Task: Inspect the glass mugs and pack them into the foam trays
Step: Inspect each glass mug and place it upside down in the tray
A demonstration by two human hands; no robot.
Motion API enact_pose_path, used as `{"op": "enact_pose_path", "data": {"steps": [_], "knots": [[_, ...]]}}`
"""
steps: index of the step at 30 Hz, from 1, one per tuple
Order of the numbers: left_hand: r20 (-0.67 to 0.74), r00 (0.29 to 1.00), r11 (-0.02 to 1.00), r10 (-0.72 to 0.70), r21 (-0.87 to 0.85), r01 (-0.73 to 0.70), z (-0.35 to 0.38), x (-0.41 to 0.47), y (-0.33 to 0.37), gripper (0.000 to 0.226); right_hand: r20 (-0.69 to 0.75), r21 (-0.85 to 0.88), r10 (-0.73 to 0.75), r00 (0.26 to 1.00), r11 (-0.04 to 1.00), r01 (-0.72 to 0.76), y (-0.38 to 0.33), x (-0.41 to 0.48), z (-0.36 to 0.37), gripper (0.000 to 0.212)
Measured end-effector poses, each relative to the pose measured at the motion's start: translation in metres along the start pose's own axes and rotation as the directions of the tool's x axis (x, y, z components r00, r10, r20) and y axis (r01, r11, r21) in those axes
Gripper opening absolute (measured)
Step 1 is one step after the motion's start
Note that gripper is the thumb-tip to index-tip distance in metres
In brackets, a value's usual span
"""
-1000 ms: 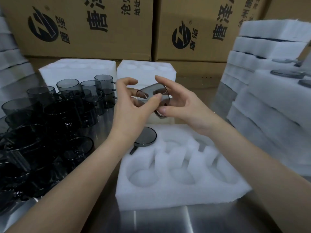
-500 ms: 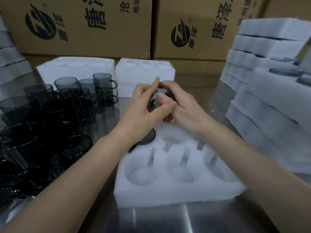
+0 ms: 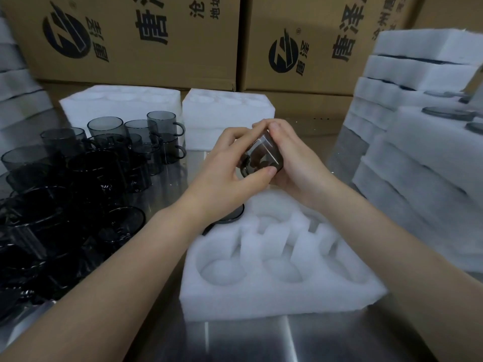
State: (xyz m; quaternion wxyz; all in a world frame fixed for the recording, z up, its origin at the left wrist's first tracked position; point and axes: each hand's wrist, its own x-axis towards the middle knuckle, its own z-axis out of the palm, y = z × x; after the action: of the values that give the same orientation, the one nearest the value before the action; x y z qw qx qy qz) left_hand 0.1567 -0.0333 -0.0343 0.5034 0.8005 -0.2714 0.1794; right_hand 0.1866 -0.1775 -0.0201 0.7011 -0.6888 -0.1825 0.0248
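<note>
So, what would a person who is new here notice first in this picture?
The left hand and the right hand hold one smoky glass mug at the centre, above a white foam tray with round pockets. A crowd of dark mugs stands on the left; stacked foam trays rise on the right.

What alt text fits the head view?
The left hand and right hand hold a smoky glass mug over a white foam tray on a steel table. More mugs crowd the table's left; stacked foam trays stand right.
</note>
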Motion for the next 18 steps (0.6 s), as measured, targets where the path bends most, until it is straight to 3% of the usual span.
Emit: {"op": "enact_pose_path", "data": {"steps": [5,9,12,14,18], "knots": [[0.033,0.997,0.998,0.067,0.014,-0.067,0.0,0.0,0.0,0.065,0.036,0.235,0.149,0.988,0.96,-0.153,-0.004,0.002,-0.004,0.034],[0.022,0.999,0.995,0.045,-0.085,-0.043,-0.001,0.0,-0.002,0.06,0.114,0.296,0.162,0.98,0.936,-0.189,-0.003,0.001,-0.006,0.044],[0.002,1.0,0.998,0.022,-0.052,-0.021,-0.002,-0.001,-0.005,0.064,0.105,0.226,0.174,0.979,0.955,-0.194,-0.001,0.003,-0.004,0.051],[0.003,1.0,0.998,0.017,0.065,-0.017,0.0,0.0,-0.005,0.07,0.014,0.109,0.146,0.989,0.983,-0.147,0.0,0.003,-0.001,0.051],[-0.064,0.997,0.959,0.029,0.284,-0.01,0.008,0.003,-0.003,0.086,-0.106,-0.136,-0.077,0.991,0.989,0.062,0.005,0.0,0.0,0.041]]}}
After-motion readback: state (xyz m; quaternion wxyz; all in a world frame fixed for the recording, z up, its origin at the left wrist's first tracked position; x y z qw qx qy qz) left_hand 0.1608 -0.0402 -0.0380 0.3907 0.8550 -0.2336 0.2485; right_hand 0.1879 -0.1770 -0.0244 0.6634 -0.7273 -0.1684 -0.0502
